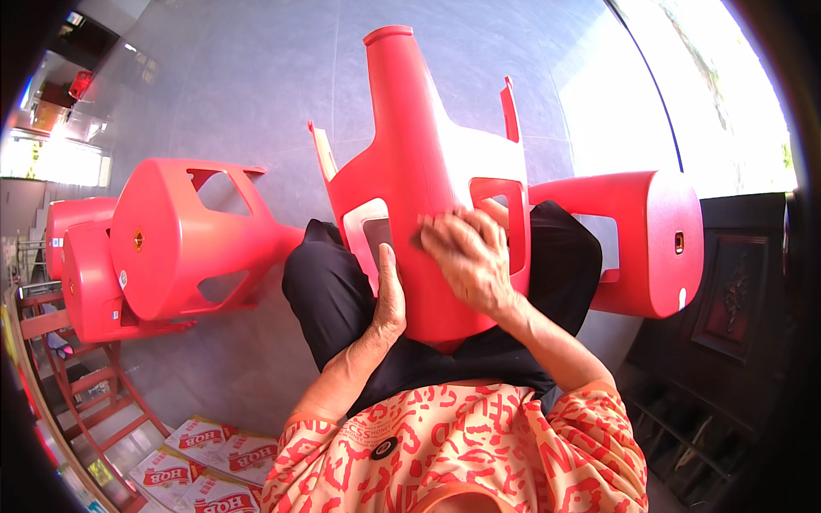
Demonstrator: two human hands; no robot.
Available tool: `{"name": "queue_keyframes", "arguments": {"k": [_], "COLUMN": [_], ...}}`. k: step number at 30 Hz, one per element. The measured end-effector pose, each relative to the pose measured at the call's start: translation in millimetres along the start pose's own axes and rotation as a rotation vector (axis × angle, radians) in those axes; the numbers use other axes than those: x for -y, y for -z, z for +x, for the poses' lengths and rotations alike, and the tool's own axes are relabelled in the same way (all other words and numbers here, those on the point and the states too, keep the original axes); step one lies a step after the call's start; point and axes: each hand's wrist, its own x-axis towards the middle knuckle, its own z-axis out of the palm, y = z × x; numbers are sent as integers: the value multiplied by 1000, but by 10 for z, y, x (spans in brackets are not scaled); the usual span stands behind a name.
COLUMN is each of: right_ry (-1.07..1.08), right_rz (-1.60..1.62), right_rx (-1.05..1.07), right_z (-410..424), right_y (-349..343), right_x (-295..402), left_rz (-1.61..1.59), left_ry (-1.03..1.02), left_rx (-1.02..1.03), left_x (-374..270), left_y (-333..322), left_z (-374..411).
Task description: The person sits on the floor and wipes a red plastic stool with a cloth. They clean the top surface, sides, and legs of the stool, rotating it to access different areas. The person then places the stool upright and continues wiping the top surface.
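A red plastic stool (417,160) lies on its side across my lap, its legs pointing away from me and its seat end against my body. My left hand (390,295) rests on the stool's side by the left opening, thumb up, its fingers hidden behind the plastic. On the upper side of the stool, my right hand (468,256) presses with curled fingers. A small dark thing shows at those fingertips, blurred; it looks like a pad or cloth, but its kind cannot be told.
Another red stool (673,243) lies on its side at my right, near a dark carved wooden panel (737,295). Several red stools (151,237) lie at my left. Behind them stands a reddish wooden rack (90,385), with printed cartons (205,455) on the grey tiled floor (256,83).
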Motion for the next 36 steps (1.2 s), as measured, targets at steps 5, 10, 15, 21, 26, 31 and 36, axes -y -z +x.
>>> {"name": "queue_keyframes", "arguments": {"k": [5, 10, 15, 21, 26, 31, 36], "right_ry": [229, 238, 71, -202, -445, -432, -434], "right_rz": [32, -10, 24, 34, 112, 188, 565], "right_rx": [271, 294, 75, -49, -20, 323, 399], "right_z": [-511, -198, 316, -123, -760, -1018, -878], "right_y": [192, 24, -199, -73, 31, 129, 131], "right_x": [281, 256, 102, 164, -1, -393, -547], "left_rz": [92, 130, 134, -72, -71, -42, -11], "left_ry": [20, -8, -18, -34, -3, -9, 54], "left_rx": [-22, 44, -173, -94, -117, -107, -106], "left_x": [82, -20, 222, -16, 22, -40, -86], "left_y": [119, 104, 236, -13, 84, -10, 119], "left_z": [57, -5, 119, 18, 47, 36, 110]}}
